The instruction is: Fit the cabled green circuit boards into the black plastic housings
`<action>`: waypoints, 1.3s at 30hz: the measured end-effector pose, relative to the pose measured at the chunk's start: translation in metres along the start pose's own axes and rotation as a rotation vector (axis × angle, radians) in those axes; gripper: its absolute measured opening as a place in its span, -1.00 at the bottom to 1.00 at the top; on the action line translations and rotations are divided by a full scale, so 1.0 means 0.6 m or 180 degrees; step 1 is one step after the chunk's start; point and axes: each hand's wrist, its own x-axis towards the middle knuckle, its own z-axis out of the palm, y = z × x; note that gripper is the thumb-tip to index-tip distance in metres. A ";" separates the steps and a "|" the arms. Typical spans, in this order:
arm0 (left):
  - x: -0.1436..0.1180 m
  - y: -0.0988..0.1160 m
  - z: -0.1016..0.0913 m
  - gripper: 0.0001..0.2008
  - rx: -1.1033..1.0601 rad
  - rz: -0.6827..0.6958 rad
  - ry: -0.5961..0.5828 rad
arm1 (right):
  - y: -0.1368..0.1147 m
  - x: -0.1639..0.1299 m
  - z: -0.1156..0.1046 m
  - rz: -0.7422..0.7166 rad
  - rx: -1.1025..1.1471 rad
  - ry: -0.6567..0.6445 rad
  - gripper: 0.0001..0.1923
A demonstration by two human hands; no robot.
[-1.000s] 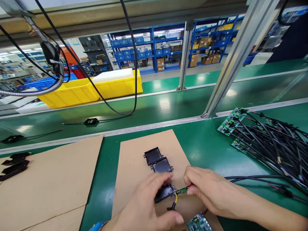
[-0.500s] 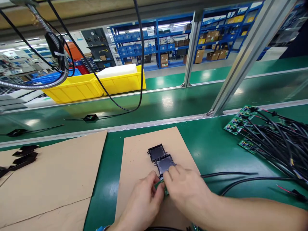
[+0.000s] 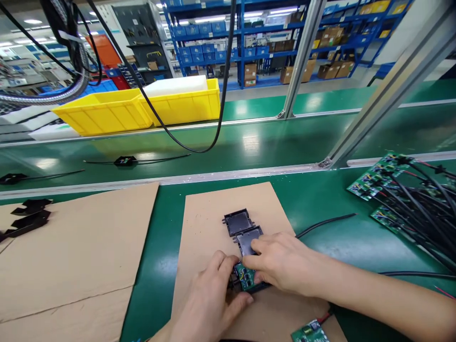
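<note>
A green circuit board (image 3: pixel 245 275) sits at a dark plastic case, whose edge shows beside it. My left hand (image 3: pixel 210 294) grips the board and case from the left, forefinger at the far edge and thumb at the near side. My right hand (image 3: pixel 280 261) is closed on the board's right side, close to a black cable; its fingertips are partly hidden. Just beyond my fingers lie two open black plastic cases, a nearer case (image 3: pixel 247 240) and a farther case (image 3: pixel 238 222). Cardboard (image 3: pixel 203 223) lies beneath them.
Another circuit board (image 3: pixel 310 332) with red and black wires lies at the near edge. Several boards with black cables (image 3: pixel 420 204) are piled at right. Black folded parts (image 3: pixel 30 216) rest on the left cardboard (image 3: pixel 89 237). A metal post (image 3: pixel 388 90) rises at right; a black cable (image 3: pixel 203 150) hangs ahead.
The board has come into clearer view at the case between my hands. My left thumb has moved away from my fingers. Another board now shows at the near edge as the view shifts.
</note>
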 end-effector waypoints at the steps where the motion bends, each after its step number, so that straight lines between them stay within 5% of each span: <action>1: 0.002 -0.001 0.003 -0.54 0.0042 0.0022 0.0006 | -0.001 0.000 0.002 -0.0049 -0.0022 0.0000 -0.85; 6: 0.006 -0.005 0.008 -0.52 0.0108 0.0157 0.0004 | -0.007 -0.009 0.008 -0.0275 -0.0117 -0.0005 -0.87; 15: -0.002 -0.031 -0.001 -0.42 -0.0286 0.0341 -0.0084 | -0.018 -0.010 0.022 0.0009 0.0145 0.0226 -0.94; 19: -0.015 -0.037 -0.004 -0.67 0.0721 0.0603 0.0038 | -0.017 -0.009 0.030 0.0118 0.0347 0.0250 -0.89; 22: -0.021 -0.023 0.001 -0.73 0.1696 0.1032 0.0568 | -0.017 -0.008 0.032 0.0157 0.0364 0.0323 -0.88; 25: -0.019 -0.006 0.004 -0.83 0.1891 0.1135 0.0837 | -0.016 -0.005 0.032 0.0206 0.0346 0.0374 -0.91; 32: 0.001 -0.018 0.005 -0.76 0.1068 0.0640 0.0600 | -0.011 -0.007 0.045 0.0156 0.0387 0.0657 -0.89; 39: 0.022 0.011 -0.038 -0.66 0.0180 -0.0362 -0.0450 | -0.009 -0.009 0.048 0.0093 0.0376 0.0748 -0.92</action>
